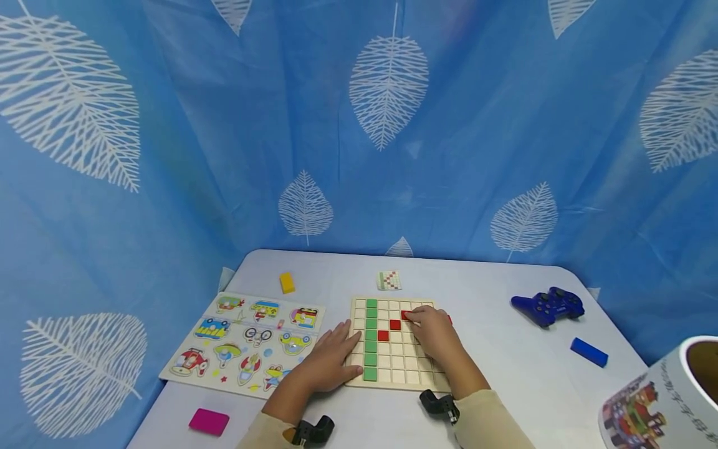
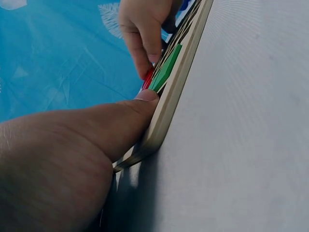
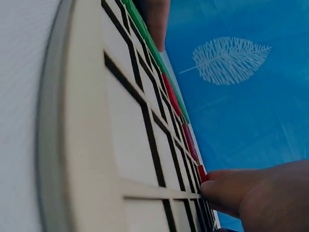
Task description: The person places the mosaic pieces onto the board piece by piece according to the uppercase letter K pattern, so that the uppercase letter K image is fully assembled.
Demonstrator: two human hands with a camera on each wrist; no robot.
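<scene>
A wooden grid board (image 1: pixel 412 376) lies on the table, with a column of green tiles (image 1: pixel 371 324) near its left side. Two red tiles (image 1: pixel 395 325) sit in a rising diagonal right of that column. Further up the diagonal, my right hand (image 1: pixel 436 333) pinches another red tile (image 1: pixel 405 315) at a square of the grid; the right wrist view shows the fingertips against this red tile (image 3: pixel 202 173). A bit of red also shows beyond the right hand, mostly hidden. My left hand (image 1: pixel 326 362) rests on the board's left edge, fingers extended, thumb (image 2: pixel 145 96) touching the rim.
Behind the board lies a small pattern card (image 1: pixel 389 280). To the left are a picture puzzle board (image 1: pixel 235 333), a yellow block (image 1: pixel 287 282) and a magenta block (image 1: pixel 209 422). On the right are a blue game controller (image 1: pixel 548 307), a blue block (image 1: pixel 589 352) and a printed mug (image 1: pixel 662 399).
</scene>
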